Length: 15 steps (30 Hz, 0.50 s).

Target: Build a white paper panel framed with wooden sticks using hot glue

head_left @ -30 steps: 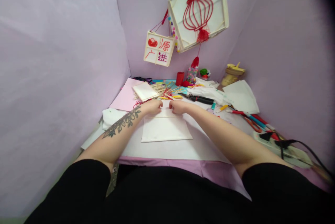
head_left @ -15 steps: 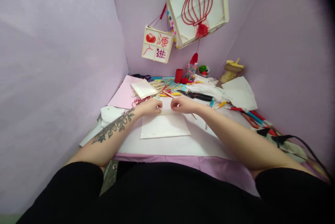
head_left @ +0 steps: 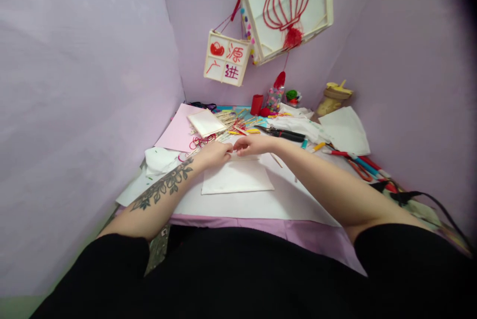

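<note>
A flat white panel [head_left: 238, 178], squarish with a straight front edge, lies on the white-covered table in front of me. At its far edge, a narrow pale strip or fold [head_left: 248, 157] shows under my hands. My left hand [head_left: 218, 154] is closed at the panel's far left corner, its fingertips pressed down there; what they pinch is hidden. Close beside it, my right hand [head_left: 252, 145] arches over the far edge with fingers curled and fingertips almost meeting the left ones. Anything between them is too small to make out.
Behind my hands lie a small framed white panel [head_left: 206, 123], loose sticks [head_left: 233, 120] and black-handled pliers [head_left: 285, 134]. Markers [head_left: 367, 164] and a white sheet [head_left: 346, 130] are at right. A lantern panel [head_left: 286, 11] and a smaller lettered panel [head_left: 227, 58] hang above.
My right hand has moved left, closing the gap to my left hand. The left hand stays near the panel's far left corner. The view has shifted slightly.
</note>
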Each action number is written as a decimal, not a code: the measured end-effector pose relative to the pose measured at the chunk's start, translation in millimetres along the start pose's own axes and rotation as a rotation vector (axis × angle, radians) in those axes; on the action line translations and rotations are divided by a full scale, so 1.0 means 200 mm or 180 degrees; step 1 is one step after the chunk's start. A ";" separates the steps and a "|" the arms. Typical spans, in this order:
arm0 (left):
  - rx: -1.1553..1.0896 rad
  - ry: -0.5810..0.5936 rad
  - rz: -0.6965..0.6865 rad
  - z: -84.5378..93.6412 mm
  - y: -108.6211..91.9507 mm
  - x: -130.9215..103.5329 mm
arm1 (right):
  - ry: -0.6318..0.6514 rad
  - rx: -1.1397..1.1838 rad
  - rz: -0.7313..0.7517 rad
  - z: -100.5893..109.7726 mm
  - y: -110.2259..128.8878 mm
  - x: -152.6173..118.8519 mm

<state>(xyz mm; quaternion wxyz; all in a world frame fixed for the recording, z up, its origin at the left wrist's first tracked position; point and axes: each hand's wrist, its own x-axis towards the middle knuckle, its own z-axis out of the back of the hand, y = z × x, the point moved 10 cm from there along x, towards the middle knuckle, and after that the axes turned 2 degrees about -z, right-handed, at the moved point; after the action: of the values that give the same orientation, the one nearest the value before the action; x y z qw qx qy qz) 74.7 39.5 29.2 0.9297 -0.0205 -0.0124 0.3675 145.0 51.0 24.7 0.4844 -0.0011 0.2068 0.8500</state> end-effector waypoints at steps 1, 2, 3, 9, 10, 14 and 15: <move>-0.0016 0.0049 -0.0006 -0.01 0.01 0.01 | 0.0032 -0.0009 -0.0069 -0.01 -0.01 -0.02; -0.0040 0.0105 -0.0016 -0.02 0.02 0.03 | 0.0043 -0.0064 -0.0174 -0.02 -0.03 -0.04; -0.0072 0.0166 -0.0023 -0.03 0.03 0.04 | 0.0038 -0.0140 -0.0285 -0.02 -0.04 -0.06; -0.0320 0.0444 -0.0145 -0.06 0.03 0.09 | -0.0075 -0.0443 -0.0442 -0.04 -0.03 -0.05; -0.0359 0.0460 -0.0149 -0.06 0.02 0.09 | -0.0089 -0.0484 -0.0440 -0.04 -0.02 -0.05; -0.0471 0.0516 -0.0117 -0.07 0.03 0.10 | -0.0075 -0.0547 -0.0454 -0.05 -0.01 -0.04; -0.0500 0.0526 -0.0110 -0.08 0.03 0.11 | -0.0080 -0.0563 -0.0456 -0.05 -0.01 -0.04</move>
<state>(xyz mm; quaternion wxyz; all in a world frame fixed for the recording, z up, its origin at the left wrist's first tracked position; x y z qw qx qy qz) 86.3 58.3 13.3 0.9293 -0.1234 0.0352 0.3464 149.8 41.4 15.8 0.5445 -0.0480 0.1243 0.8281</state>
